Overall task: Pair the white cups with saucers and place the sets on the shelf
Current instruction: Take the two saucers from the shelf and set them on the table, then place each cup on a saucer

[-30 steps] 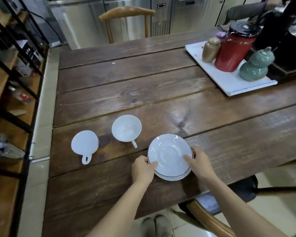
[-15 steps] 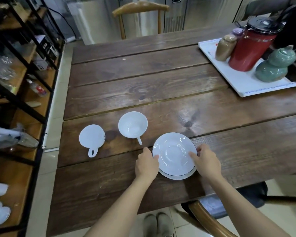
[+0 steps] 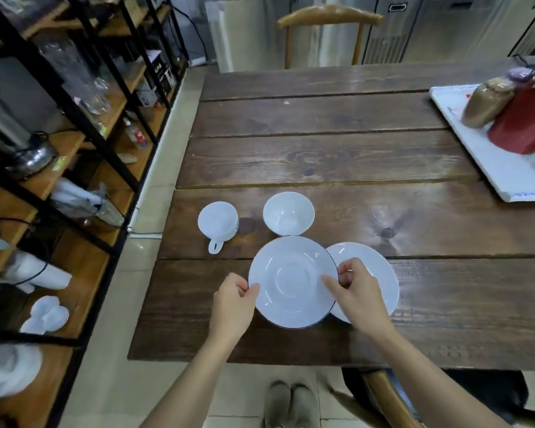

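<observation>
I see the upper saucer (image 3: 292, 281) pinched at opposite rims between left hand (image 3: 233, 307) and right hand (image 3: 359, 291). Second saucer (image 3: 376, 273) lies beneath the right hand. Both cups (image 3: 218, 222) (image 3: 288, 214) stand beyond the hands on the surface (image 3: 337, 156).

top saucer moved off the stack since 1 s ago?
Yes. The top white saucer, held by both the left hand and right hand, has shifted left, toward the white cups, uncovering the lower saucer still on the wooden table.
</observation>
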`<state>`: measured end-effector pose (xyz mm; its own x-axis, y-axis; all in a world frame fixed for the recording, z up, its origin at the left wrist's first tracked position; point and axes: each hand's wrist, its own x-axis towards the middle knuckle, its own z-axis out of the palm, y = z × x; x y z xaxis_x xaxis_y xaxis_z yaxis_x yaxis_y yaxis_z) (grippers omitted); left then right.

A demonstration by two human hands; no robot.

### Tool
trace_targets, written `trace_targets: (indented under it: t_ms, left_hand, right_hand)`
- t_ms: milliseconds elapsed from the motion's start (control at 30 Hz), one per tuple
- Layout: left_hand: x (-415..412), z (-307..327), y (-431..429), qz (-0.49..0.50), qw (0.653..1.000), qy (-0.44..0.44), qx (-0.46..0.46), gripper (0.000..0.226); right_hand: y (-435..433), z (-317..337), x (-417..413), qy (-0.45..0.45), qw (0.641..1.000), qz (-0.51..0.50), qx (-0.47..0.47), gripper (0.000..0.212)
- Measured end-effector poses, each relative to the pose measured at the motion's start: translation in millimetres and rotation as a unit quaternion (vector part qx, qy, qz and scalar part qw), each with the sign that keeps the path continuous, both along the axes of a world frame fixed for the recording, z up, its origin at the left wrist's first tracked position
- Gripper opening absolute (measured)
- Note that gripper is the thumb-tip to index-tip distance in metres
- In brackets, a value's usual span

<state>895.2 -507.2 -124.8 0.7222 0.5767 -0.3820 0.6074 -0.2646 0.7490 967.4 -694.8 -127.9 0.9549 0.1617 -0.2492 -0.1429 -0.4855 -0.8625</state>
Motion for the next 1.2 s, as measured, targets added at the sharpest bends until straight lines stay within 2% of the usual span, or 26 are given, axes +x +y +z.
trace_targets:
  t_ms: [133,300,533,900,967,1067,1200]
  left_hand:
    - [-24.1,-3.2,26.0,0.050,0.998,0.018,0.028,0.017]
    - [-35.8,-10.5,47.5,0.088,0.995,0.034,0.041,0.017]
    - [-30.8,-21.8,57.4,0.075,0.995,0.047,0.041,0.017]
    - [-28.8,-31.8,70.0,0.032,0.997,0.056,0.034,0.019]
    - [-28.2,-29.8,74.4,0.027,0.996,0.069,0.044,0.022]
    - [-23.1,-22.9,85.2,0.039,0.994,0.077,0.071,0.028]
    - [-5.1,-2.6,95.8,0.053,0.988,0.020,0.143,0.019]
  right_hand:
    - [36.1,-6.2,-5.0,0.017,0.996,0.078,-0.029,0.018]
    - [67.6,-13.0,-8.8,0.045,0.987,0.129,-0.086,0.020]
    - [81.1,-17.6,-7.0,0.082,0.982,0.121,-0.117,0.022]
    - [88.0,-21.3,-8.5,0.093,0.970,0.128,-0.184,0.025]
    - [88.0,-18.0,-6.6,0.076,0.962,0.131,-0.228,0.030]
    - [88.2,-8.2,-0.5,0.002,0.950,0.118,-0.288,0.033]
    - [94.1,6.5,12.1,-0.094,0.954,0.086,-0.271,0.026]
